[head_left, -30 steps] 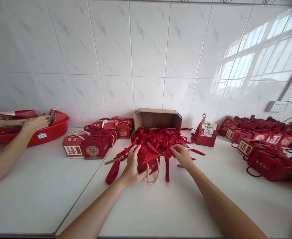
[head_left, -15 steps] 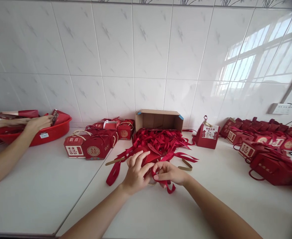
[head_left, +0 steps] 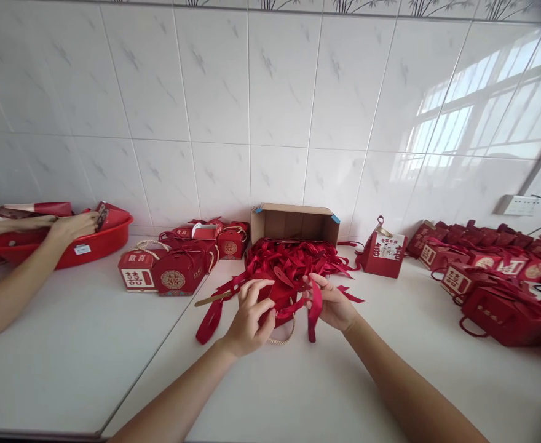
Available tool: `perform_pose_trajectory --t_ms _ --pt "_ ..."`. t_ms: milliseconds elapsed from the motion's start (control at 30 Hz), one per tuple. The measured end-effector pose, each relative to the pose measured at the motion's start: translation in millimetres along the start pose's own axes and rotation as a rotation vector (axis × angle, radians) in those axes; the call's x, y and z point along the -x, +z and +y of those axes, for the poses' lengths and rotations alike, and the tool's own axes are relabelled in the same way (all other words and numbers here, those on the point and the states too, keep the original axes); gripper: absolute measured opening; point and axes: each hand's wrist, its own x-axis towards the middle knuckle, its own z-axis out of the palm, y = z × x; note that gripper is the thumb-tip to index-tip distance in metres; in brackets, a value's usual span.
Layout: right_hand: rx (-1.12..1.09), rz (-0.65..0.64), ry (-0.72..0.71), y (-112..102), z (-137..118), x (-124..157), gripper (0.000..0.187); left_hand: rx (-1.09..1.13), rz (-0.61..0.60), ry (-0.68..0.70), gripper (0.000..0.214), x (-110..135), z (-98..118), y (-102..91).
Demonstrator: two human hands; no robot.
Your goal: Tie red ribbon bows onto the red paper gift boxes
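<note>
A small red gift box (head_left: 285, 294) stands in front of me, its twisted rope handle (head_left: 285, 340) hanging down on the near side. My left hand (head_left: 248, 317) grips the box from the left, fingers curled over its side; the fingertips partly hide it. Between the fingers of my right hand (head_left: 337, 306), just right of the box, is a red ribbon (head_left: 315, 311). One end dangles down, while another stretch runs left across the box's front to my left hand.
Behind the box, loose red ribbons (head_left: 307, 255) spill from a cardboard carton (head_left: 298, 224). Red boxes cluster at left (head_left: 173, 277) and right (head_left: 505, 307); another box (head_left: 383, 258) stands alone. A co-worker's hands (head_left: 74, 227) reach into a red basin (head_left: 99, 246).
My right hand has drawn back and up to the right, pulling the ribbon out from the box. The rope handle now shows more. My left hand has stayed about where it was.
</note>
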Motion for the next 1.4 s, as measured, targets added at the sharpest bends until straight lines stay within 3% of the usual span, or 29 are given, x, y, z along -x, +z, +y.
perform_pose_trajectory --t_ms 133,267,433,733,967,1200,1300,1400 --pt "-0.027 0.209 -0.03 3 4 -4 0.035 -0.015 -0.003 0.051 0.012 1 3 0.2" --pt "-0.073 0.292 -0.033 1 3 -8 0.02 -0.006 0.004 0.104 0.016 2 7 1.0" --pt "-0.007 0.464 -0.075 -10 0 -14 0.027 0.045 -0.059 0.037 0.014 2 7 0.3" --pt "0.022 0.552 -0.138 -30 -9 -14 0.025 0.135 -0.032 -0.086 0.019 -4 1 -10.5" --pt "-0.033 0.727 -0.251 -62 -33 -8 0.018 0.156 0.134 -0.142 0.031 -9 -5 -24.1" --pt "-0.096 0.955 -0.347 -105 -47 5 0.025 0.363 0.314 -0.337 0.036 -9 -26 -23.8" --pt "-0.076 0.989 -0.384 -113 -49 6 0.02 0.459 0.33 -0.359 0.036 -6 -32 -20.1" --pt "-0.014 0.931 -0.42 -113 -53 6 0.02 0.488 0.332 -0.356 0.038 -4 -31 -19.2"
